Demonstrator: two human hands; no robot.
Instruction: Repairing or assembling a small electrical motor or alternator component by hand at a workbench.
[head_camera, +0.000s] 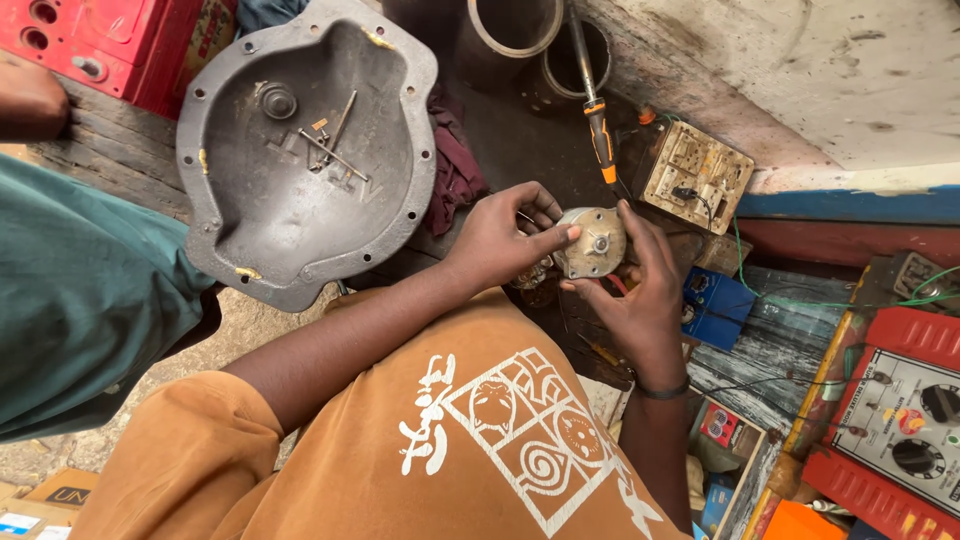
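Both my hands hold a small round metal motor housing (592, 243) with a shaft at its centre. My left hand (500, 240) grips it from the left, thumb lying across its face. My right hand (640, 290), with a dark band on the wrist, cups it from the right and below. The part is held above a cluttered, dark wooden bench. My orange shirt with a white print fills the bottom of the view.
A large grey cast metal cover (300, 150) lies dished side up at the left, with small screws in it. Behind my hands are an orange-handled soldering iron (598, 130) and a worn socket board (697, 175). A blue box (715, 305) and a red dial tester (900, 420) sit to the right. A person in a green shirt (80, 290) is at the left.
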